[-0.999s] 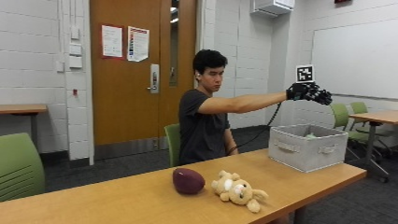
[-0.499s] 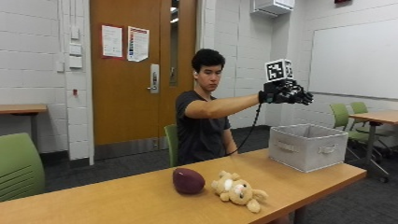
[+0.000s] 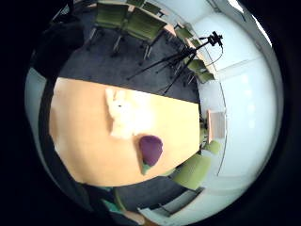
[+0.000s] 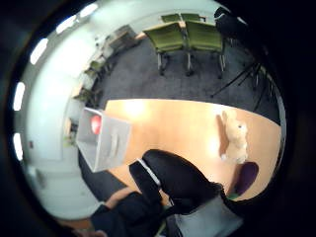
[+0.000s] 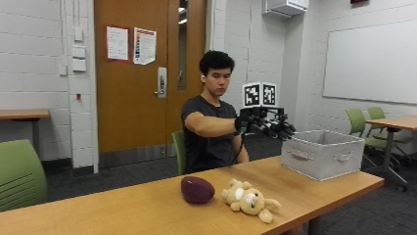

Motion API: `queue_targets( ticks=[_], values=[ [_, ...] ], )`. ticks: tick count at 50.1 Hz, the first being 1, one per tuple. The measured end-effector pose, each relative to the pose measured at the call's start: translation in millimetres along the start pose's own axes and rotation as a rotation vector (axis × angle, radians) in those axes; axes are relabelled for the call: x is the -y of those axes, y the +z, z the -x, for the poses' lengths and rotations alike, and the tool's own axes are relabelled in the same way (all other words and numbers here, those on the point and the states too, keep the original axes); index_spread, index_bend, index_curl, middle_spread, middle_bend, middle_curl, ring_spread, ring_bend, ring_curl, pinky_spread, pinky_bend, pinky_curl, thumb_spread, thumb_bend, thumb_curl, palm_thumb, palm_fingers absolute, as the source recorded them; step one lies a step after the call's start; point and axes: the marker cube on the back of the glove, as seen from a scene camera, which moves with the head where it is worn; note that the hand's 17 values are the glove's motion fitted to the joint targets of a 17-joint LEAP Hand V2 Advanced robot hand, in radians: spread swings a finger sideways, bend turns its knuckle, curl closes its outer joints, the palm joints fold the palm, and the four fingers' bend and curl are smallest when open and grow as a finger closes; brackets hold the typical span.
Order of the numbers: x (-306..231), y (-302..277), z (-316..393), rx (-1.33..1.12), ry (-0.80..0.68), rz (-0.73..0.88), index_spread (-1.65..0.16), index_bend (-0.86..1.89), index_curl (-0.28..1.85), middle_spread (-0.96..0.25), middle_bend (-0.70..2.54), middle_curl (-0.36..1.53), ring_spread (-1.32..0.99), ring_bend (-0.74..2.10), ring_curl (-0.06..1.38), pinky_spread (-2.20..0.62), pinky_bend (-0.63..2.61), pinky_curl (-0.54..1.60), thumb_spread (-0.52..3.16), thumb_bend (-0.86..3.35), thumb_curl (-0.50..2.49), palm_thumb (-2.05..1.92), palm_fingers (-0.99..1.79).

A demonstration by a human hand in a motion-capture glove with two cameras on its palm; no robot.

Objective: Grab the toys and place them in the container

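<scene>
Container: grey fabric bin (image 5: 324, 153) sits at the end of the wooden table (image 5: 130, 205), handles on its sides; the thumb-side palm view shows something red (image 4: 96, 124) lying inside.
Gloved right hand (image 5: 268, 125): up in the air above the table, between the toys and the bin, arm stretched forward.
Fingers (image 5: 284, 131): relaxed, slightly spread, pointing toward the bin, holding nothing.
Plush bear (image 5: 250, 199): cream-coloured, lying on the tabletop, well below the fingers and apart from them.
Purple toy (image 5: 196, 189): rounded, dark, just beside the bear on the side away from the bin.
Bin and toys: well apart along the table.
</scene>
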Motion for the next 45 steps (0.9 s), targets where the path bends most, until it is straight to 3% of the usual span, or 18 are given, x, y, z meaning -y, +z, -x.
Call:
queue_targets(
  ticks=[27, 45],
  values=[
    [-29, 156, -75, 0.078, 0.155, 0.213, -0.31, 0.16, 0.51, -0.11, 0.42, 0.43, -0.3, 0.79, 0.28, -0.2, 0.9, 0.35, 0.99, -0.07, 0.19, -0.09, -0.01],
    [-37, 203, -87, 0.172, 0.201, 0.289, -0.33, 0.15, 0.45, -0.18, 0.33, 0.41, -0.29, 0.74, 0.26, -0.18, 0.87, 0.35, 1.01, -0.06, 0.2, -0.06, -0.03]
  ],
)
